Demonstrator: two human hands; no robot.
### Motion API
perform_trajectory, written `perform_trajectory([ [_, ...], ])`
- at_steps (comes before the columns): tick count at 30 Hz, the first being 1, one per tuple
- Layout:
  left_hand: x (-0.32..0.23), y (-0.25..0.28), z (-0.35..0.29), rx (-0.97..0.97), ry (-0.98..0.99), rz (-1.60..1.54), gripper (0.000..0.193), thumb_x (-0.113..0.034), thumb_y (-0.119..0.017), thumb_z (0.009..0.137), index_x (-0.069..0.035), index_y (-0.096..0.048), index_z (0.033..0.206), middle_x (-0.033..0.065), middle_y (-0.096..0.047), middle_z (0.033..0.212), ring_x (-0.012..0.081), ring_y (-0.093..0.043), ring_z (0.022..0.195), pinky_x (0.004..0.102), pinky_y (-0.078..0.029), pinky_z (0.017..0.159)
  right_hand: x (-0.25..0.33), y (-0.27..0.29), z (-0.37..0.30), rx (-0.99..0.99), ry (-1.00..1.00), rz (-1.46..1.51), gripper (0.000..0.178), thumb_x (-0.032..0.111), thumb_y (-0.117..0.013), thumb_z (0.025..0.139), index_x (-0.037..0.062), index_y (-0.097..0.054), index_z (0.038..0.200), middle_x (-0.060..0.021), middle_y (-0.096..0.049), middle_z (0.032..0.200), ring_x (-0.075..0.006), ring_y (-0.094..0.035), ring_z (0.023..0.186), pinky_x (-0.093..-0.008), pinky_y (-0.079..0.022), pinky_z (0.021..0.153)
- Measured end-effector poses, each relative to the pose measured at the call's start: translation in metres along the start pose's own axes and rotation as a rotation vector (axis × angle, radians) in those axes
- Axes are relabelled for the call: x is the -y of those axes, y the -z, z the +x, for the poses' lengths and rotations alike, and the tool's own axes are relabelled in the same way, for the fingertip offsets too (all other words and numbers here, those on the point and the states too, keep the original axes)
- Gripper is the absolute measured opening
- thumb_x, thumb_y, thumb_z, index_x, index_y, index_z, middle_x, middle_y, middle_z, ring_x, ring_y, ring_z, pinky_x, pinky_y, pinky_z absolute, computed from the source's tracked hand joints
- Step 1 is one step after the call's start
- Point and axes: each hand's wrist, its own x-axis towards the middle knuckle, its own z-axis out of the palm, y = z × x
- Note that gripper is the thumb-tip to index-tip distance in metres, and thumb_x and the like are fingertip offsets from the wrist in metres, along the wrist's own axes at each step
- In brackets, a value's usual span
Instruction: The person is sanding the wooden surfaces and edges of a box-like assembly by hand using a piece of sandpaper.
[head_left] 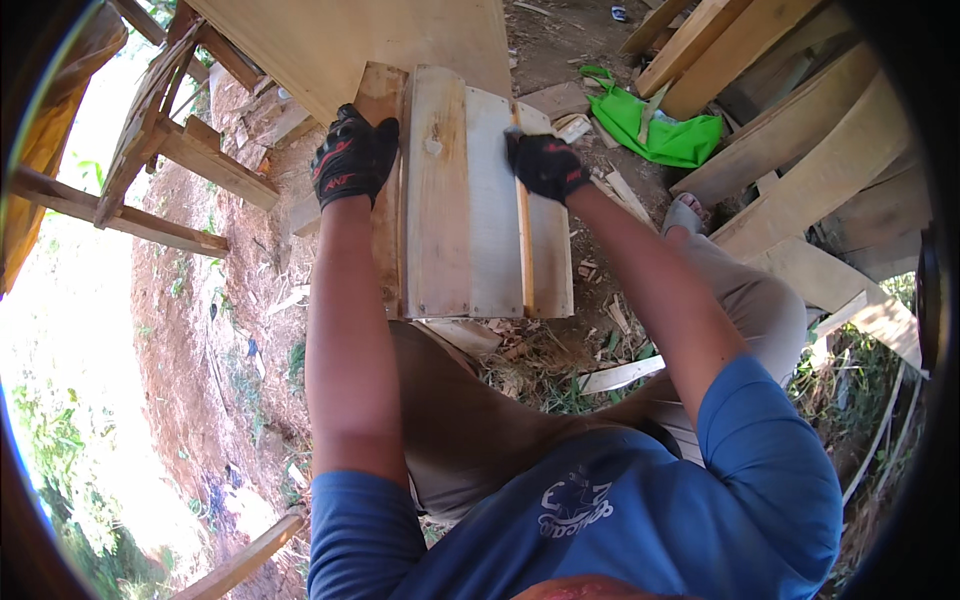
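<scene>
Plank assembly — left hand and right hand grasping its sides — overlaps pale board above littered earth.

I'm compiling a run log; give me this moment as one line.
left grip: black-gloved, at plank assembly left edge | right grip: black-gloved, over its right part | green bag: on ground, right

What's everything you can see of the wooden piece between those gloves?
The wooden piece has long tan and whitish boards side by side, one apparently knotted. Dark spots, perhaps nails, dot its near edge. Its far end overlaps a big pale board. The left hand holds one side, the right hand is at the other.
</scene>
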Motion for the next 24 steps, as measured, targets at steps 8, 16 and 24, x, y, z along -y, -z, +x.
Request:
perform_trajectory([
  [8,-0.007,0.0,-0.001,-0.035,-0.029,0.01,0.069,-0.054,-0.064,0.1,-0.001,-0.054,0.144,0.0257,-0.068,0.14,0.0419,-0.066,0.13,0.0532,-0.052,0.11,0.062,0.027,-0.149,0.073,0.224,-0.182,0.028,0.022,-0.052,0.108,0.0023,-0.07,0.113,-0.0145,-0.07,0.072,-0.0325,-0.068,0.057,-0.047,-0.054,0.05],
  [16,-0.003,-0.003,0.001,-0.043,-0.074,-0.006,0.069,-0.053,-0.064,0.1,-0.001,-0.054,0.143,0.0258,-0.068,0.141,0.0423,-0.066,0.13,0.0538,-0.052,0.109,0.096,0.047,-0.226,-0.059,0.352,-0.324,0.03,0.017,-0.055,0.104,-0.0003,-0.069,0.123,-0.0096,-0.064,0.072,-0.0248,-0.066,0.058,-0.0424,-0.048,0.046],
  [24,-0.002,-0.005,-0.003,-0.081,-0.082,-0.009,0.064,-0.053,-0.065,0.1,-0.002,-0.057,0.137,0.0251,-0.07,0.135,0.0442,-0.069,0.124,0.055,-0.054,0.106,0.043,0.014,-0.125,0.009,0.272,-0.391,0.03,0.014,-0.055,0.104,-0.0019,-0.067,0.127,-0.0122,-0.071,0.078,-0.0302,-0.071,0.061,-0.0451,-0.055,0.05],
])
